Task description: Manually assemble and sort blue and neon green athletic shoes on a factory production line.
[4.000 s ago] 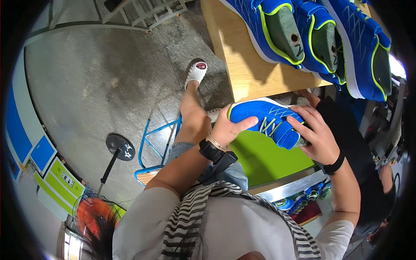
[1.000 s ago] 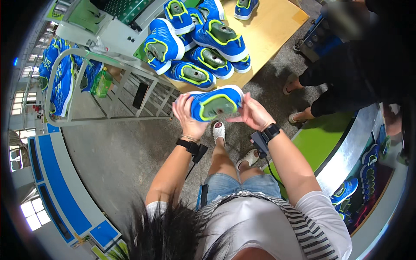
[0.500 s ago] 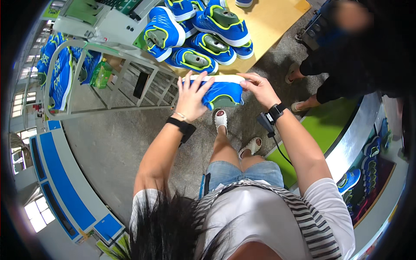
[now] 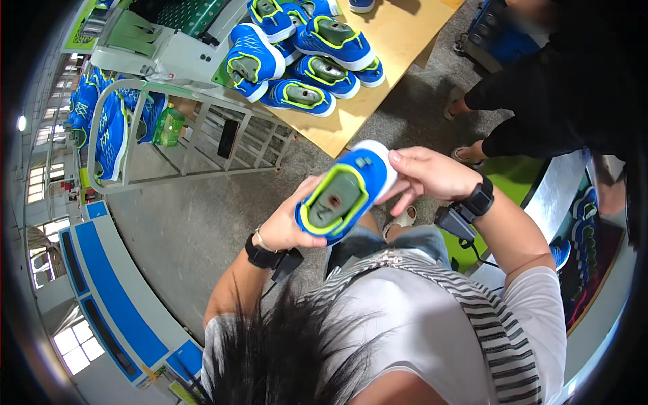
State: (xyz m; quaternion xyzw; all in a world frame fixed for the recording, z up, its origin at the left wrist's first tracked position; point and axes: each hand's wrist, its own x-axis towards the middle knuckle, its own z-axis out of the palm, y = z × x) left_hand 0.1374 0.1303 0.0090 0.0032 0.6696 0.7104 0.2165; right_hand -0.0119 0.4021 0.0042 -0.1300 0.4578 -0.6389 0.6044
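A blue sneaker point(image 4: 345, 192) with a lime-green collar and white sole is held in front of my chest, opening up and tilted. Inside it sits a grey-green shoe last point(image 4: 334, 199) with a dark round hole. My left hand point(image 4: 290, 219) is closed around the heel end, its thumb lying across the near side. At the toe, my right hand point(image 4: 428, 177) grips the white sole edge with the thumb on top; its lower fingers are partly spread beside the sole. The left fingers under the shoe are hidden.
Several similar sneakers point(image 4: 297, 96) are heaped on a wooden table point(image 4: 398, 61) ahead. At left stands a metal rack point(image 4: 202, 172) with a phone point(image 4: 228, 138) and green bottle point(image 4: 167, 126), more sneakers beyond. A person point(image 4: 533, 101) stands at right beside a green-topped conveyor point(image 4: 509, 177).
The sneaker has come nearer to my body and turned, from side-on to opening up with the toe pointing up and right. My left hand has shifted to its heel, my right to its toe.
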